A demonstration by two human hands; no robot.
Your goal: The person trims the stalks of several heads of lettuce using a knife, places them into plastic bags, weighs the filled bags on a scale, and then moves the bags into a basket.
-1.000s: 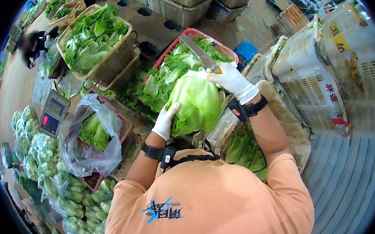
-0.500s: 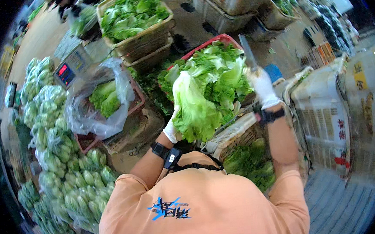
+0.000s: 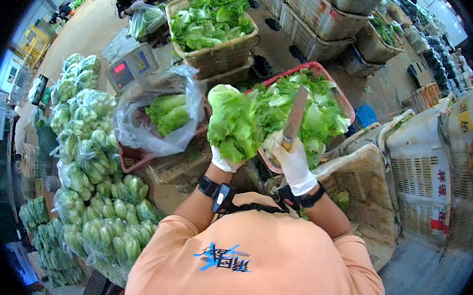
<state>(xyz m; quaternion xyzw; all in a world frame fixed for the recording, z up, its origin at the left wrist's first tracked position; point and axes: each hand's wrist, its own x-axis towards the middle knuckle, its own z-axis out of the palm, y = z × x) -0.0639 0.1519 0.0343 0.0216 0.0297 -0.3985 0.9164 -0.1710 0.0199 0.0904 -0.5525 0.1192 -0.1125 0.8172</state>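
Observation:
My left hand (image 3: pixel 224 162), in a white glove, is closed round the base of a green lettuce head (image 3: pixel 233 123) held upright in front of me. Close by on the right, my gloved right hand (image 3: pixel 295 168) grips a knife (image 3: pixel 296 113) by its handle, its broad blade pointing up and away. Behind the blade, loose leaves (image 3: pixel 318 106) fill a red basket (image 3: pixel 344 101). To the left, an open clear plastic bag (image 3: pixel 157 144) lines a dark red crate (image 3: pixel 134 163), with lettuce heads (image 3: pixel 169 114) lying inside it.
A scale (image 3: pixel 132 67) with a lit red display stands behind the bag. Bagged vegetables (image 3: pixel 91 152) are piled at left. A leaf-filled beige crate (image 3: pixel 217 61) stands ahead; stacked crates (image 3: pixel 318 24) and white crates (image 3: pixel 416 162) line the right. Another person (image 3: pixel 130 1) works far left.
My right hand has swung the knife inward from the right, close to the lettuce. The lettuce is now held more upright, apart from the basket's leaves. The view has shifted.

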